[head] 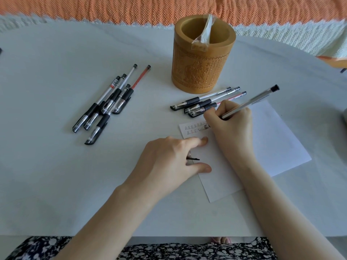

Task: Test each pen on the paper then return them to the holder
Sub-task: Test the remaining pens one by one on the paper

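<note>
My right hand (231,121) grips an uncapped pen (249,104), its tip on the top left corner of the white paper (277,139), where two short rows of written marks (194,129) show. My left hand (169,162) rests on the paper's left edge, and a black pen cap (193,158) sticks out from under its fingers. The carved bamboo holder (201,55) stands upright behind the paper, with only a plastic-wrapped item (203,32) inside. Three capped pens (206,102) lie just in front of the holder. Several more pens (107,104) lie in a loose pile to the left.
The white table (56,175) ends at a near edge by my patterned clothing. An orange and white cloth (131,8) runs behind the table. A grey object (345,115) shows at the right edge.
</note>
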Motion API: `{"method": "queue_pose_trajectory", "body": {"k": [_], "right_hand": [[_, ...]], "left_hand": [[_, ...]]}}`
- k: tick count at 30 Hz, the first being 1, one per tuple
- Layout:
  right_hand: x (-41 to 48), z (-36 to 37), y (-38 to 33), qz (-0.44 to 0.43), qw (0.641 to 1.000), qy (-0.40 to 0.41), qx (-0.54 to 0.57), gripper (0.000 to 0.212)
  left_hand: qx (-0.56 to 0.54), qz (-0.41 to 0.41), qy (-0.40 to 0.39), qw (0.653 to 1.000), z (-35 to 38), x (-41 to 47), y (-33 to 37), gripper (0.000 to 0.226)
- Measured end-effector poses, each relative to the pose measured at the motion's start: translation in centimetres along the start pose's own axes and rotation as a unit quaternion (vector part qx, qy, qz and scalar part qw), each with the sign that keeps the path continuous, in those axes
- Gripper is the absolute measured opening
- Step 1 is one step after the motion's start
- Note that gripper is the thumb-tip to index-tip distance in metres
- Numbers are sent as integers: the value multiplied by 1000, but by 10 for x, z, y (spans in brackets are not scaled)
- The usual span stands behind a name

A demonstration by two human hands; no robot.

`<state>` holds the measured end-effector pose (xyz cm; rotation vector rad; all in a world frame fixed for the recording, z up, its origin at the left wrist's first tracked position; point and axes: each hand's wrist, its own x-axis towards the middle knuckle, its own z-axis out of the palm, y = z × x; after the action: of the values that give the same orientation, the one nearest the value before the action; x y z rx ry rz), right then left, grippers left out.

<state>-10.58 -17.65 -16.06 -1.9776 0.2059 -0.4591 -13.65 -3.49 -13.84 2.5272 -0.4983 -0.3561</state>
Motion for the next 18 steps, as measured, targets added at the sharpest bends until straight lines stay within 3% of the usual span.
{"method": "queue_pose_trajectory", "body": {"k": [18], "right_hand": [[0,0,1,7,1000,9,8,39]], "left_hand": [[4,5,0,1000,0,0,0,57]]}}
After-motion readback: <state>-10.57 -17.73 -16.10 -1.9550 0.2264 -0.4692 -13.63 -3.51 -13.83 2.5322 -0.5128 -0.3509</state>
